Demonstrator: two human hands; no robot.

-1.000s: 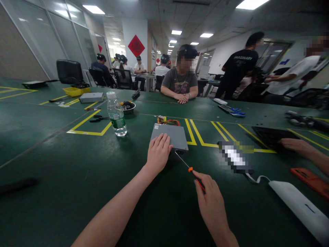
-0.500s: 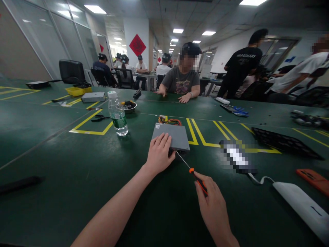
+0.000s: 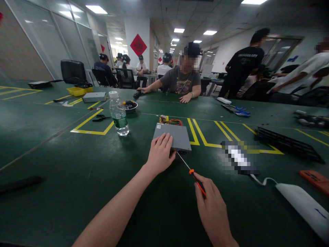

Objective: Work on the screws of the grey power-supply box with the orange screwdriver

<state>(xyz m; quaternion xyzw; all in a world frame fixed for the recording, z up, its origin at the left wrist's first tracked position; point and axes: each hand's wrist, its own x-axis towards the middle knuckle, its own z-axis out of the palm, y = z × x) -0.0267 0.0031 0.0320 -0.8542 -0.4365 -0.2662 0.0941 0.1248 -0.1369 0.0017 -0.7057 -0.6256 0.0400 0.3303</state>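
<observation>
In the lower middle of the frame, right of center, the right hand (image 3: 212, 207) has its fingers closed around the black-and-orange handle of a screwdriver (image 3: 192, 172), its thin shaft slanting up and left. A white device (image 3: 302, 202) lies at the lower right edge, with an orange phone (image 3: 314, 180) just above it. The left hand (image 3: 160, 153), at the center, rests with fingers extended and nearly flat on the near left part of a gray metal box (image 3: 177, 133), its thumb lower, by the front edge. The screwdriver's tip meets the view near that edge, beside the thumb; whether it touches the box cannot be told. The box sits on the green table (image 3: 97, 161) at the middle of the frame, a bundle of colored wires (image 3: 173, 121) at its far side. To its right lies a black slotted panel (image 3: 288, 143); left of center a water bottle (image 3: 119, 120) stands upright, a metal bowl (image 3: 132, 108) behind it. Farther back, at upper center, a person in a gray shirt (image 3: 181, 80) sits opposite, one hand reaching to a small dark object (image 3: 137, 95).
</observation>
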